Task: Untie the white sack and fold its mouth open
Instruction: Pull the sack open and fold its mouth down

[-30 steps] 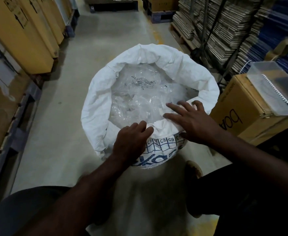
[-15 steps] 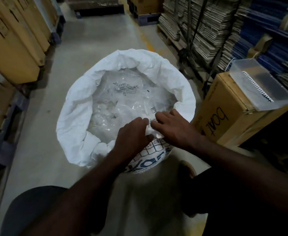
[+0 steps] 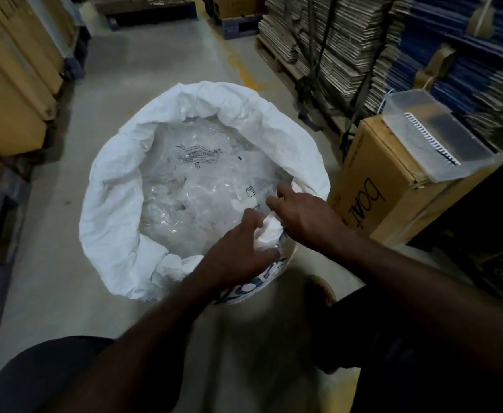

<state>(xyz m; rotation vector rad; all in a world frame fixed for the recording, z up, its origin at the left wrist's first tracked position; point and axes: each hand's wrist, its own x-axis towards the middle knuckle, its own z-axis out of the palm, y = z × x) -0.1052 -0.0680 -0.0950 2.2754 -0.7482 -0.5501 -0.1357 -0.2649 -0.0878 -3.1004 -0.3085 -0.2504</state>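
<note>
my left hand is at the near edge of the white sack, fingers curled and pinching a bunched fold of the white rim. my right hand sits just beside it, touching the same fold; its thumb and inner fingers appear to grip the cloth while the forefinger points out over the contents, though blur makes the exact hold hard to read. the sack stands on the concrete floor directly in front of me, its mouth open and the rim rolled outward all round in a thick white collar. blue print shows on the outer wall below my left hand. inside lies crumpled clear plastic film with some black print. just right of the sack stands a brown carton, a clear plastic tray resting on its top. stacked flat cardboard fills the right side; yellow cartons line the left.
</note>
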